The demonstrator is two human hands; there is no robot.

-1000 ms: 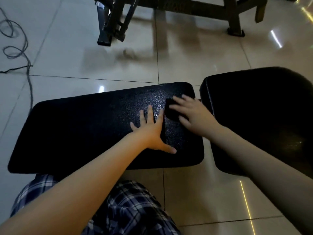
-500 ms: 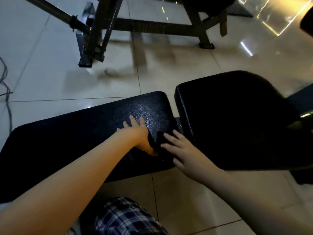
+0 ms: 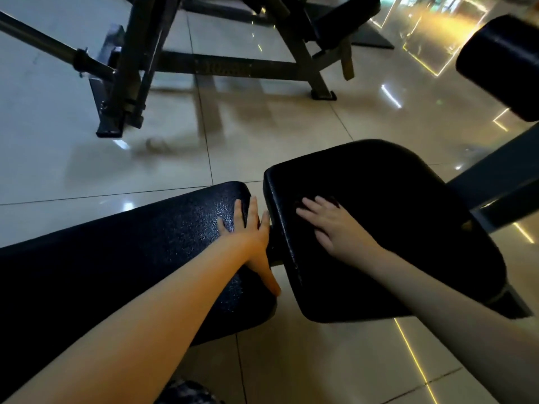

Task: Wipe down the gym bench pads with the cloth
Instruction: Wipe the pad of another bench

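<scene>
The dark cloth [image 3: 334, 201], barely showing past the fingertips, lies near the left edge of the shorter bench pad [image 3: 402, 217] under the flat, straight-fingered right hand [image 3: 335, 227], while the left hand [image 3: 251, 237] rests spread, grasping nothing, on the long pad's [image 3: 140, 255] right end.

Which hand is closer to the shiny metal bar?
Left. The left hand rests on the long pad, nearer the metal bar; the right hand lies on the other pad, farther off.

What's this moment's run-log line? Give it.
left hand: flat on long pad | right hand: pressing cloth on short pad | step: wiping
</scene>
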